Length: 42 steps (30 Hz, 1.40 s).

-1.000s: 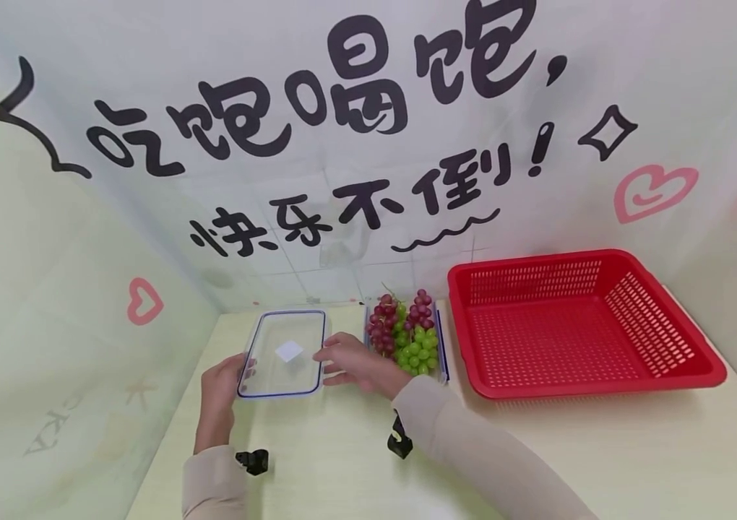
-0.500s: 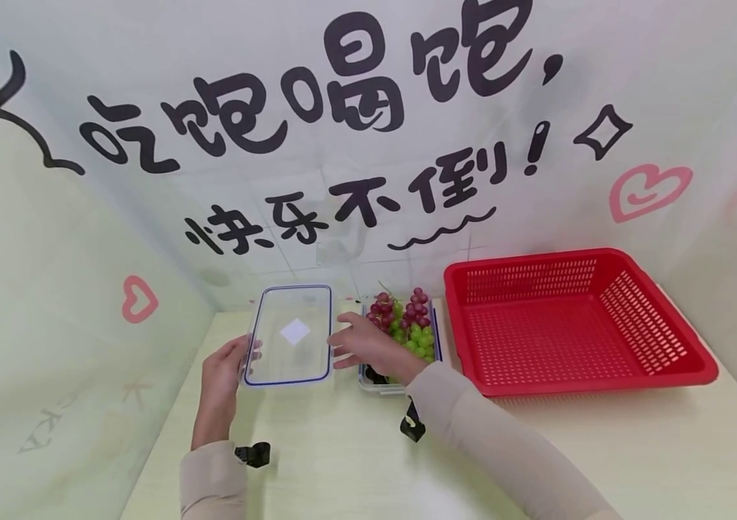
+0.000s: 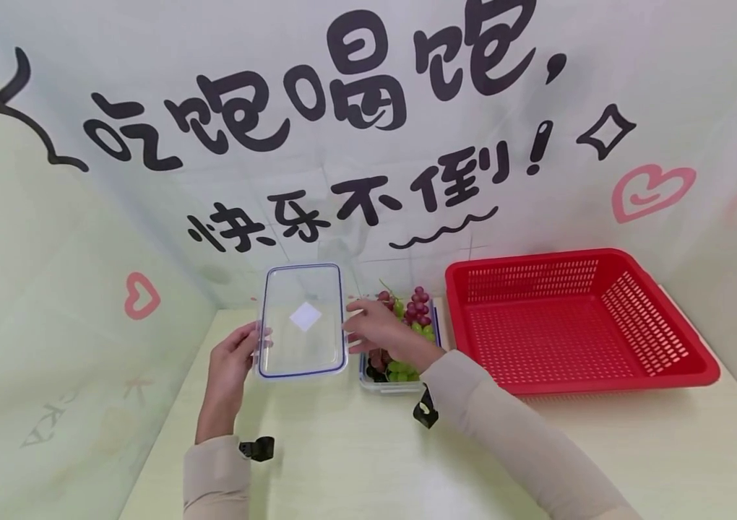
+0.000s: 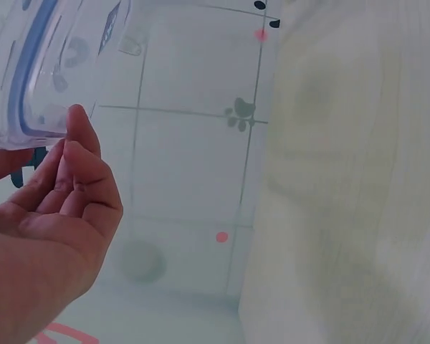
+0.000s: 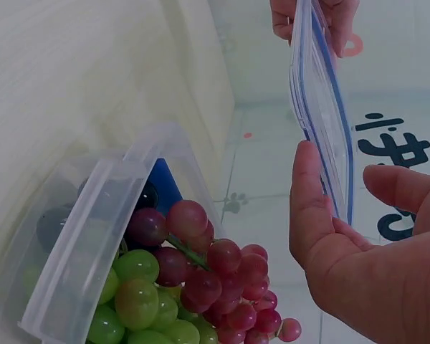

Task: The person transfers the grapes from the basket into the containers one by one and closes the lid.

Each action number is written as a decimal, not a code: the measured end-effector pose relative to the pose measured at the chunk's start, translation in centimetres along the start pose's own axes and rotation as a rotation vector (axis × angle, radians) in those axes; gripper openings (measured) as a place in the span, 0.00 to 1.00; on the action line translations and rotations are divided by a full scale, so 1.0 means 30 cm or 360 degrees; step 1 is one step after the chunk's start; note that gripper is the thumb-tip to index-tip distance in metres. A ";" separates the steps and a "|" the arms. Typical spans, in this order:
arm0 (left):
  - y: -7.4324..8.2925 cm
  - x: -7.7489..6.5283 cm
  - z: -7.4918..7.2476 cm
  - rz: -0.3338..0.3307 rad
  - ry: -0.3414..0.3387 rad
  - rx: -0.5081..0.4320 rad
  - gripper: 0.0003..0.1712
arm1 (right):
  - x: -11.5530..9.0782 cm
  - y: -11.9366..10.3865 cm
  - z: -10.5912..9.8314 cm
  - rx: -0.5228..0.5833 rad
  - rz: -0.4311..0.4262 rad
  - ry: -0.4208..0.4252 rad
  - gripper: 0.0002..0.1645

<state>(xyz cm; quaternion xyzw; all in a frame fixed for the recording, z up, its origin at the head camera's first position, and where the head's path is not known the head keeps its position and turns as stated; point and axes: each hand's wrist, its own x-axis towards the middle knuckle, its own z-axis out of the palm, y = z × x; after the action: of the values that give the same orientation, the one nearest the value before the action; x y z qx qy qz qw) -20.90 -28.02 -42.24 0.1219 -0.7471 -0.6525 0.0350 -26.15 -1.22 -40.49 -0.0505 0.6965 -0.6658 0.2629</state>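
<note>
A clear plastic lid [image 3: 284, 354] with a blue seal and a white square label is raised above the table, tilted toward upright. My left hand [image 3: 232, 361] pinches its left edge between thumb and fingers. At the opposite edge is my right hand [image 3: 384, 332], fingers extended against the lid; its thumb [image 5: 398, 186] stands apart from the lid in the right wrist view. Below that hand, a clear food container [image 3: 394, 388] holds red grapes [image 3: 417, 307], green grapes [image 3: 402, 374] and dark ones [image 5: 149, 195]. My right hand and forearm cover part of the fruit.
To the right of the container stands a large red perforated basket [image 3: 537, 347]. A printed white curtain [image 3: 316, 173] closes off the back and sides. Pale wood-look tabletop [image 3: 323, 448] lies under both forearms.
The lid has risen, shifted slightly right and tilted more upright, with both hands moving along. My right hand now covers more of the upper grapes, while the container's front end has come into sight.
</note>
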 end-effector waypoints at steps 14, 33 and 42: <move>0.045 0.014 0.080 0.0138 -0.0074 0.0065 0.24 | -0.015 -0.026 -0.097 -0.0078 -0.0071 0.0065 0.25; 0.085 0.043 0.169 0.0211 -0.0156 0.0130 0.22 | -0.027 -0.036 -0.195 -0.0098 -0.0120 0.0188 0.24; 0.096 0.070 0.221 0.0252 -0.0193 0.0127 0.20 | -0.035 -0.051 -0.242 -0.0139 -0.0133 0.0262 0.25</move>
<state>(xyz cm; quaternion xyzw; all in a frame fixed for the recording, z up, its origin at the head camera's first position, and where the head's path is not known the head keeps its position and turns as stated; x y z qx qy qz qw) -24.72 -21.73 -40.61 0.0241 -0.7806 -0.6235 0.0362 -28.84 5.61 -38.90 -0.0361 0.7414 -0.6470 0.1743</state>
